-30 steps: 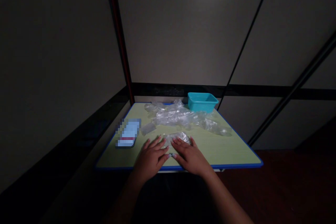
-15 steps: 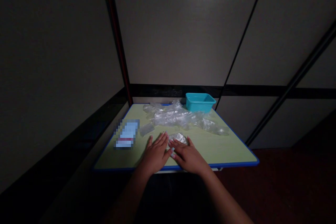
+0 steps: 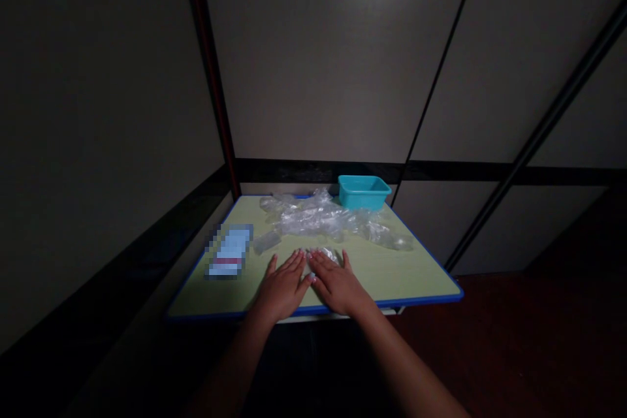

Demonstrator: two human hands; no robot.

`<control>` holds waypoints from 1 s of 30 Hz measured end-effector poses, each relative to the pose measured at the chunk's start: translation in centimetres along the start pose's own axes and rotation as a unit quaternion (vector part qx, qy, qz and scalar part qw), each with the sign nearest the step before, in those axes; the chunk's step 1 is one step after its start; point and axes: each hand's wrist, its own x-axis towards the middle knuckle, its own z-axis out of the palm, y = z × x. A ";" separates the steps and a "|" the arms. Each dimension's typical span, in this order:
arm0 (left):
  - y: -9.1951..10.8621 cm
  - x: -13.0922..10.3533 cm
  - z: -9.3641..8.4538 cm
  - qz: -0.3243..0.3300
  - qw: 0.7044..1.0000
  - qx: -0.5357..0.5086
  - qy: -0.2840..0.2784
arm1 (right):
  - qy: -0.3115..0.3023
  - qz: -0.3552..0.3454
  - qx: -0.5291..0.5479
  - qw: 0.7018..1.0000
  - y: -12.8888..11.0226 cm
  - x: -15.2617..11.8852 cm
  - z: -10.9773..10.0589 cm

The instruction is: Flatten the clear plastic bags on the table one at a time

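Near the front of the table, my left hand (image 3: 283,287) lies flat with its fingers stretched forward. My right hand (image 3: 339,282) is flat beside it, fingers spread, partly covering a clear plastic bag (image 3: 329,253). The two hands nearly meet at the thumbs and fingertips. Only the far part of this bag shows; the rest is under my hands. Beyond my left hand lies a small folded piece of clear plastic (image 3: 267,242). Farther back is a heap of crumpled clear plastic bags (image 3: 313,217).
A turquoise plastic basket (image 3: 363,194) stands at the table's back right, touching or close behind the heap. A pixelated phone-like object (image 3: 230,251) lies at the left. The pale green table (image 3: 396,277) has a blue edge and stands against wall panels.
My right hand has slid forward over the small bag, covering more of it. My left hand remains flat. The whole view has shifted slightly, moving the table left in the picture.
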 end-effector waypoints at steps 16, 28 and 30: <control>-0.1 -0.1 0.2 0.000 1.000 -0.003 0.016 | -0.004 0.016 -0.018 1.000 0.2 0.7 0.3; 0.1 -0.1 0.0 -0.002 1.000 0.007 0.017 | 0.001 0.029 -0.028 0.999 0.4 0.8 0.8; 0.2 -0.1 0.0 -0.006 1.000 0.007 0.014 | 0.006 0.035 -0.027 0.999 0.6 0.8 1.0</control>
